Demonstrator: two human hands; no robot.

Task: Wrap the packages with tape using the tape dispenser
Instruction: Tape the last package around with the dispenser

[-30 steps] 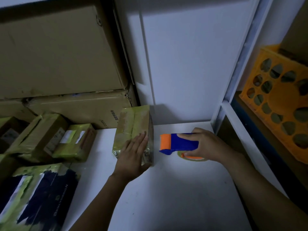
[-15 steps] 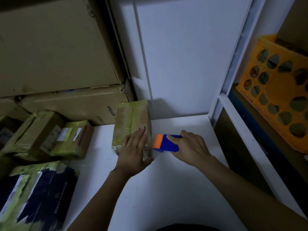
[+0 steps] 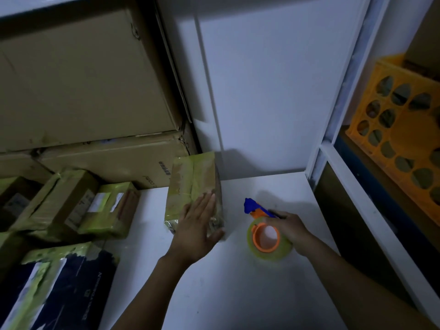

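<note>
A brown package (image 3: 194, 184) wrapped in yellowish tape stands on the white table (image 3: 214, 294) near the back wall. My left hand (image 3: 198, 231) lies flat on its near face with straight fingers. To the right, my right hand (image 3: 287, 226) grips the blue and orange tape dispenser (image 3: 256, 209). Its roll of clear yellowish tape (image 3: 269, 240) on an orange core faces up toward me, a short gap away from the package.
Several taped packages (image 3: 71, 203) lie at the left, with a dark blue one (image 3: 59, 287) nearest me. Big cardboard boxes (image 3: 83, 79) are stacked behind them. A white shelf frame (image 3: 333, 158) and an orange crate (image 3: 400, 129) stand on the right.
My right hand pressed the dispenser against the package's right side half a second ago, then pulled it back right and tipped it so the roll faces up. My left hand stayed on the package.
</note>
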